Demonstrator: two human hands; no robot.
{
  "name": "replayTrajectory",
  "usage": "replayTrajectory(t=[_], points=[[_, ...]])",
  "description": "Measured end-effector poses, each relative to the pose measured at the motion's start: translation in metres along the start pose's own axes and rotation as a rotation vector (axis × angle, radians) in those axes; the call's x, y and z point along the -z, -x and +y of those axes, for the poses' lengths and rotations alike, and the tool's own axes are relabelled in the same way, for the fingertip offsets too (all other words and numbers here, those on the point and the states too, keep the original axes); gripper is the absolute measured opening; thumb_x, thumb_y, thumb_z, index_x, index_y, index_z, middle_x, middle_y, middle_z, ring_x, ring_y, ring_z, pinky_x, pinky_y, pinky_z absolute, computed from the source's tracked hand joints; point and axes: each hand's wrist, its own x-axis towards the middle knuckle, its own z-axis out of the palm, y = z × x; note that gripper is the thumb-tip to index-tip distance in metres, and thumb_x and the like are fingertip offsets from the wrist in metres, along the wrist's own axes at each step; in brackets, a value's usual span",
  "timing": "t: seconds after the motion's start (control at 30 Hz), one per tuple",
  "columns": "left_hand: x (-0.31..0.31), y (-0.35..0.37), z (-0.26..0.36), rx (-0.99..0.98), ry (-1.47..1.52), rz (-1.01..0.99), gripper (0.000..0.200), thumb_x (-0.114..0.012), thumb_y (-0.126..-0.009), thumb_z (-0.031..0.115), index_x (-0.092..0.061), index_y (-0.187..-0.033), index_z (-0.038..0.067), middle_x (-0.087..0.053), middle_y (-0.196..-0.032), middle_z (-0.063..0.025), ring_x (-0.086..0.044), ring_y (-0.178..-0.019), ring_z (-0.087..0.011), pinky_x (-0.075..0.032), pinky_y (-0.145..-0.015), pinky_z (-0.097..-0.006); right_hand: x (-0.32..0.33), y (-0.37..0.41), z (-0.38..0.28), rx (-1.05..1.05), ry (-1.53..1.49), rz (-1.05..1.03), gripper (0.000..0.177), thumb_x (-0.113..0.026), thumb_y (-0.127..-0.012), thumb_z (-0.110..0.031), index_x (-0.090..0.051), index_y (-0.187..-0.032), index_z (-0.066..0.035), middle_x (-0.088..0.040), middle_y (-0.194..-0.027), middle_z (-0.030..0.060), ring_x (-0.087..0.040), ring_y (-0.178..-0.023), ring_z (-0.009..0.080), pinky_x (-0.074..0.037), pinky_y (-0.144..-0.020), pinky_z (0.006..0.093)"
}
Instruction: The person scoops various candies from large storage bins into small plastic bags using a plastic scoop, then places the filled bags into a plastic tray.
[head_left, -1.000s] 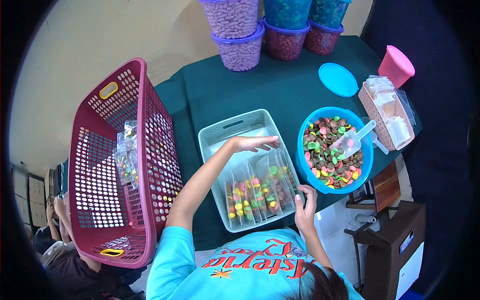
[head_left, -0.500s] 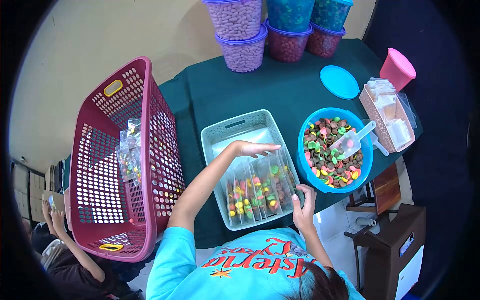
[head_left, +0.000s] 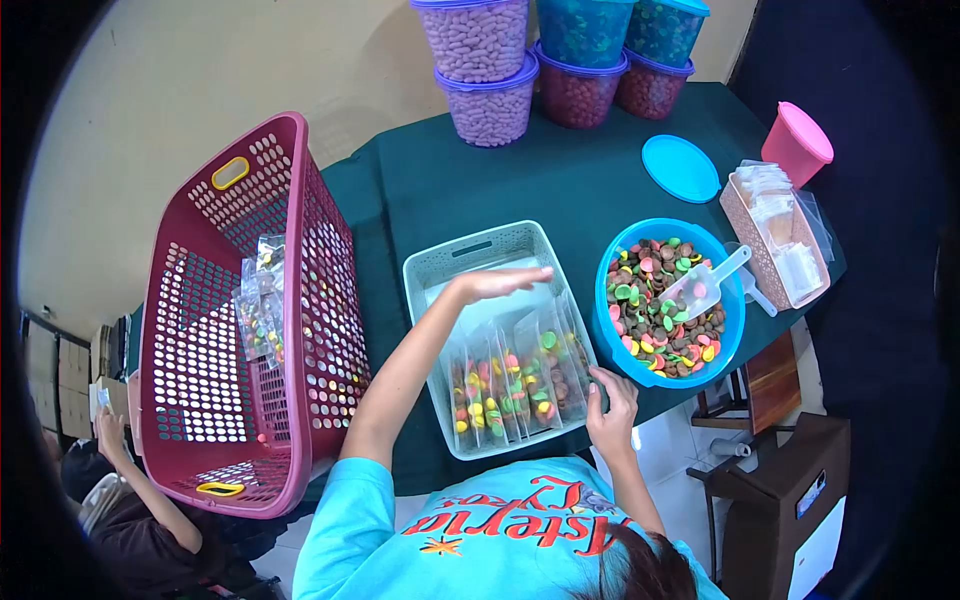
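Note:
My left hand (head_left: 503, 284) is open above the pale green basket (head_left: 421, 290), its fingers stretched out flat over the tops of the bags. Several clear plastic bags (head_left: 515, 385) of coloured and brown button-shaped candies stand in a row inside the near part of the basket. At the basket's right near corner, my right hand (head_left: 613, 408) has its fingertips at the rim, thumb and fingers apart. Just right of it sits a blue tub (head_left: 601, 310) of loose pink, green, yellow and brown candies, with a clear scoop (head_left: 703, 285) lying on top.
A large maroon laundry basket (head_left: 297, 300) with filled bags (head_left: 262, 300) stands left. Behind are stacked candy tubs (head_left: 488, 108) and a blue lid (head_left: 680, 168). A pink box (head_left: 738, 208) of empty bags stands right, near a pink container (head_left: 795, 145). Another person's hand (head_left: 110, 430) shows at far left.
My left hand has lifted slightly off the bag tops and shifted a little left. My right hand stays at the basket's corner. The other person's hand has moved slightly.

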Motion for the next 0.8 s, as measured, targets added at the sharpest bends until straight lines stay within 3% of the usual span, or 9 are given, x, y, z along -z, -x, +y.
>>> replayTrajectory(t=[0.07,0.13,0.17,0.23,0.3,0.33,0.5,0.53,0.8], points=[[0.007,0.014,0.0,-0.006,-0.015,0.055,0.075,-0.032,-0.082,0.065,-0.032,-0.134,0.011,-0.032,-0.137,-0.0092,-0.027,-0.128,-0.0258,-0.022,-0.103,-0.0412,0.002,-0.002,0.0,-0.011,-0.006,0.0,0.02,-0.053,-0.077,-0.003,-0.059,-0.096,-0.002,-0.062,-0.096,0.011,-0.055,-0.094,0.0264,-0.032,-0.089,0.0375],[-0.001,0.044,-0.002,-0.075,0.14,0.533,0.067,-0.041,-0.084,0.055,-0.037,-0.129,0.007,-0.037,-0.133,-0.0127,-0.03,-0.127,-0.0262,-0.026,-0.102,-0.0344,0.002,-0.004,0.0,-0.022,-0.019,-0.001,0.019,-0.054,-0.076,-0.002,-0.061,-0.093,-0.003,-0.063,-0.093,0.0107,-0.056,-0.091,0.0261,-0.033,-0.088,0.0373],[-0.006,0.056,-0.006,-0.068,0.14,0.537,0.067,-0.041,-0.084,0.055,-0.037,-0.129,0.007,-0.037,-0.133,-0.0127,-0.03,-0.127,-0.0262,-0.026,-0.102,-0.0344,0.002,-0.005,0.001,0.007,-0.022,0.001,0.019,-0.054,-0.076,-0.001,-0.061,-0.093,-0.003,-0.063,-0.093,0.0104,-0.057,-0.088,0.0254,-0.034,-0.087,0.0367],[-0.027,0.081,-0.018,-0.138,0.179,0.871,0.059,-0.049,-0.085,0.042,-0.037,-0.129,0.006,-0.037,-0.133,-0.0141,-0.03,-0.127,-0.0275,-0.024,-0.103,-0.035,0.0,-0.002,-0.001,0.031,-0.036,-0.015,0.019,-0.054,-0.075,-0.001,-0.062,-0.092,-0.003,-0.064,-0.092,0.0102,-0.058,-0.086,0.0246,-0.034,-0.086,0.0362],[-0.054,0.089,-0.045,-0.215,0.149,1.046,0.054,-0.053,-0.084,0.033,-0.038,-0.128,0.005,-0.034,-0.135,-0.0163,-0.028,-0.128,-0.0285,-0.022,-0.104,-0.0361,0.0,-0.005,-0.005,0.104,-0.003,-0.025,0.018,-0.055,-0.074,0.0,-0.063,-0.09,-0.003,-0.064,-0.091,0.0108,-0.06,-0.082,0.0234,-0.037,-0.079,0.0333],[-0.07,0.097,-0.042,-0.137,0.053,1.112,0.055,-0.056,-0.082,0.029,-0.037,-0.128,0.004,-0.03,-0.137,-0.0179,-0.026,-0.129,-0.0291,-0.021,-0.104,-0.0361,0.001,-0.005,-0.01,0.103,-0.002,-0.048,0.018,-0.055,-0.074,0.0,-0.063,-0.09,-0.004,-0.064,-0.093,0.0106,-0.06,-0.083,0.0233,-0.036,-0.079,0.0335],[-0.144,0.087,-0.071,-0.02,0.212,1.21,0.067,-0.058,-0.082,0.022,-0.021,-0.135,0.005,-0.013,-0.139,-0.0203,-0.02,-0.128,-0.032,-0.028,-0.102,-0.0377,-0.001,-0.007,-0.014,0.172,0.0,-0.104,0.02,-0.056,-0.073,0.001,-0.062,-0.092,-0.004,-0.063,-0.095,0.0095,-0.059,-0.083,0.0226,-0.036,-0.079,0.0346],[-0.154,0.085,-0.064,-0.086,0.471,1.196,0.07,-0.057,-0.082,0.018,-0.015,-0.136,0.004,-0.012,-0.139,-0.02,-0.021,-0.128,-0.0295,-0.03,-0.101,-0.0374,0.0,-0.008,-0.014,0.176,0.001,-0.123,0.02,-0.056,-0.073,0.001,-0.062,-0.092,-0.004,-0.063,-0.095,0.0104,-0.059,-0.084,0.0239,-0.038,-0.079,0.0353],[-0.168,0.08,-0.053,-0.194,0.686,1.275,0.08,-0.058,-0.082,0.012,-0.001,-0.137,0.002,-0.007,-0.141,-0.0212,-0.019,-0.129,-0.0274,-0.028,-0.102,-0.0377,-0.004,-0.016,-0.017,0.089,-0.182,-0.145,0.018,-0.051,-0.076,0.006,-0.06,-0.092,0.003,-0.062,-0.094,0.0179,-0.061,-0.088,0.0296,-0.047,-0.076,0.0329]])
